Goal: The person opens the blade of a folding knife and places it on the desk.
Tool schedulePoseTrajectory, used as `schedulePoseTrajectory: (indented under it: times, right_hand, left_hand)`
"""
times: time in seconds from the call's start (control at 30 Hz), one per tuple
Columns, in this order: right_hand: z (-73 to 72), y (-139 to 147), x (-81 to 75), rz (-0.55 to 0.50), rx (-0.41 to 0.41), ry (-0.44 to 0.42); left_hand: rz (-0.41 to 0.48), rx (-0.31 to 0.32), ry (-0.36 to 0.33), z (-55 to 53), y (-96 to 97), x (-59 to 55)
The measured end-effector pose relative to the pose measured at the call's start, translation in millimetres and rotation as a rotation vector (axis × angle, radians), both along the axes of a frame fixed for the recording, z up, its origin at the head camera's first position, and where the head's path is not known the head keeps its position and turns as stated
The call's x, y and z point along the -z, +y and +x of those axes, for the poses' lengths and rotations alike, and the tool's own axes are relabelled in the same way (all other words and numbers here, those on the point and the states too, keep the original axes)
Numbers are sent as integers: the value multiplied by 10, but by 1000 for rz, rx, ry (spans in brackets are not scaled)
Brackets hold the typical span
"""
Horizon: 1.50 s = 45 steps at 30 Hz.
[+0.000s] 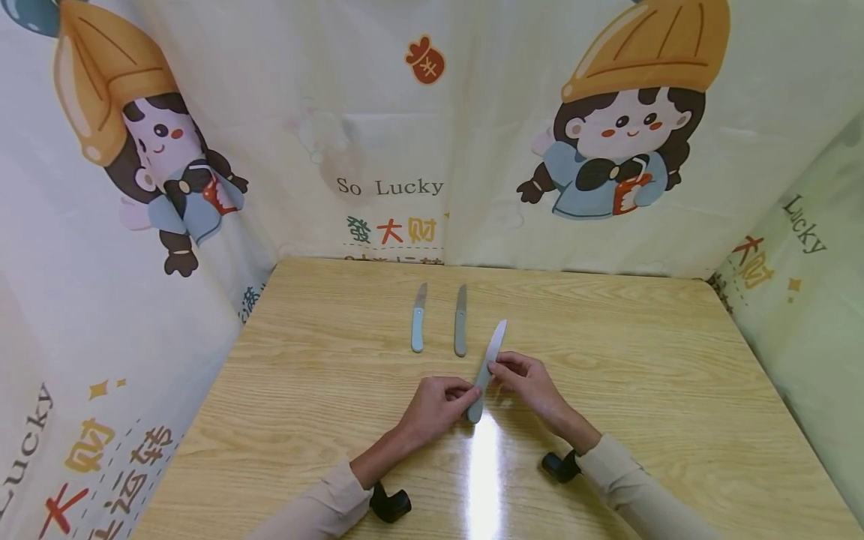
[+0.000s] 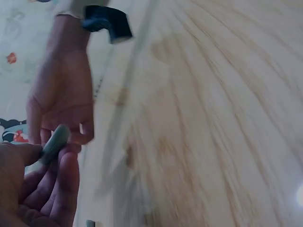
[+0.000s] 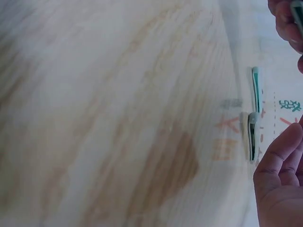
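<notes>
My left hand (image 1: 440, 409) pinches the grey-green handle of a table knife (image 1: 497, 341) between thumb and fingers, above the table. The blade points away and slightly right. From the other side, my right hand (image 1: 529, 386) has its thumb and fingertips at the knife where handle meets blade, seemingly pinching it. In the left wrist view the handle end (image 2: 57, 142) sticks up from the left fingers, and the right hand (image 2: 66, 99) is beyond it. A light blue-handled knife (image 1: 418, 330) and a grey-green-handled knife (image 1: 460, 330) lie side by side farther back, blades away.
The wooden table (image 1: 324, 315) is bordered by a printed curtain (image 1: 499, 150) at the back and sides. A bright reflection shows on its front middle. Black wrist mounts (image 1: 390, 504) sit under both forearms.
</notes>
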State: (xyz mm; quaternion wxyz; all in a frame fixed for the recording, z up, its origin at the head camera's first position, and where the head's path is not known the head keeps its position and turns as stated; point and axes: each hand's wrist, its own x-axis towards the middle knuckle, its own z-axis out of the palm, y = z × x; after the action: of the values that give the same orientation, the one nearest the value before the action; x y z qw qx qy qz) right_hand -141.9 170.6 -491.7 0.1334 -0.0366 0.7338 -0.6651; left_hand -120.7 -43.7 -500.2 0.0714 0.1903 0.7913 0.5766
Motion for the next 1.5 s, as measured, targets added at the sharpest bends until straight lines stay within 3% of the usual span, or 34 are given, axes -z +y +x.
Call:
schedulePoseTrajectory:
  times: [0.13,0.27,0.8,0.9,1.13,1.37,1.5]
  right_hand:
    - [-4,-12,13,-5,1,-4]
    - [4,-10,26,-10,-22,-4]
    - [5,24,-27,16,-38,-11]
    - [-35,31,-69,10,-32,-14]
    - [-192,57,-187,-2,-16,-11]
    - [-319,61,-214,-5,2,-10]
    - [-356,53,-235,3,4,-6]
  left_hand:
    - [94,39,-130,6,26,-21]
    - [135,45,-191,4,42,-24]
    - [162,64,-234,0,71,8]
    - [168,71,-246,-12,52,7]
    - [182,-13,-279,-44,-12,-30]
    - [163,-5,-309,-43,-47,-40]
    - [142,-8,-303,-69,-109,-103]
